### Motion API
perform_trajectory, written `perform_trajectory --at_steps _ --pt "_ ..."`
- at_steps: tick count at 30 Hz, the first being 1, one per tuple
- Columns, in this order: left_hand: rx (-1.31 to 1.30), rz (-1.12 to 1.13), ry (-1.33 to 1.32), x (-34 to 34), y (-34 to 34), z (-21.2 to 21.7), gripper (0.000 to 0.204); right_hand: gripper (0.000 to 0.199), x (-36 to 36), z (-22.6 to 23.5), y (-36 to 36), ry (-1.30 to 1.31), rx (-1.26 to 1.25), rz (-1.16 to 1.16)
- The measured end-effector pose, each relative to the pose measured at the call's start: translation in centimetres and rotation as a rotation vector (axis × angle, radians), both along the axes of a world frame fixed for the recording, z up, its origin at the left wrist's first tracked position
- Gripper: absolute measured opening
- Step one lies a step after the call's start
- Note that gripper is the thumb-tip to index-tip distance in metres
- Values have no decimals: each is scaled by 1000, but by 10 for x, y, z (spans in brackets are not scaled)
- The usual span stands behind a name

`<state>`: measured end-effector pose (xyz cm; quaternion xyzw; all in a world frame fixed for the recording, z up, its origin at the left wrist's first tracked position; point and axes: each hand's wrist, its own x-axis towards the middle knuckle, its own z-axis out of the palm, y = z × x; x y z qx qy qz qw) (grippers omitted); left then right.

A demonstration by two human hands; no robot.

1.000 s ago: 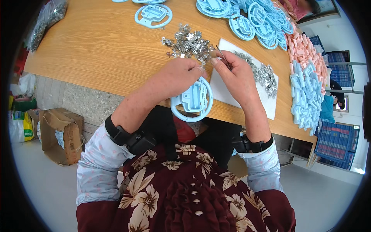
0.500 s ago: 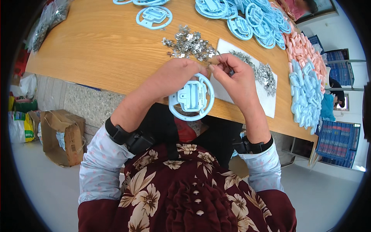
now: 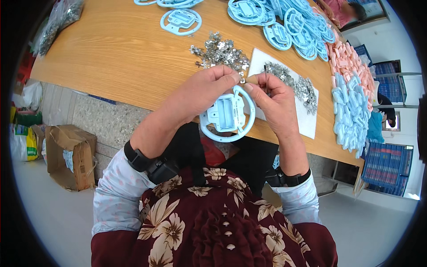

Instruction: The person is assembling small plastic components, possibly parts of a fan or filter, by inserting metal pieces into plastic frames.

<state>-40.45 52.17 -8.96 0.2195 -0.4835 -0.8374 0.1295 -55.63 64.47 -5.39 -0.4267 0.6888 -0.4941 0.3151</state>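
Observation:
My left hand (image 3: 215,86) is closed around the upper rim of a light-blue plastic toy steering wheel (image 3: 203,116), which hangs tilted below it near the table edge. The wheel's hollow middle housing faces up. Fingers and thumb of my right hand (image 3: 273,95) are pinched together, with a thin dark tool (image 3: 266,70) sticking up between them. Between the fingertips of both hands is a small silvery metal piece (image 3: 242,81); I cannot tell which hand grips it. Just beyond lies a pile of small metal clips (image 3: 222,51).
More metal pieces (image 3: 306,93) rest on a white pad (image 3: 307,127) at right. Blue wheels (image 3: 276,35) are heaped at the back, with one wheel (image 3: 181,21) apart. Blue parts (image 3: 351,111) and pink parts (image 3: 349,58) cover the right side. A cardboard box (image 3: 71,155) stands at lower left.
The blue wheel has shifted slightly right and tilted differently. Both hands stay close together, and the small metal piece now shows between their fingertips. The view has shifted a little.

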Motion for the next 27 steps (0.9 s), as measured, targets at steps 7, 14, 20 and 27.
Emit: perform_trajectory --at_steps 7,14,20,27 --pt "-394 39 50 -5 7 -7 21 13 -5 0 0 -54 124 -29" --pt "-177 83 -21 -6 9 2 29 13 -8 14 17 -258 108 -55" --pt "-77 148 -5 -9 7 8 33 25 1 15 31 -281 131 45" --pt "210 219 187 -3 18 11 39 20 -3 1 37 -463 59 -139"
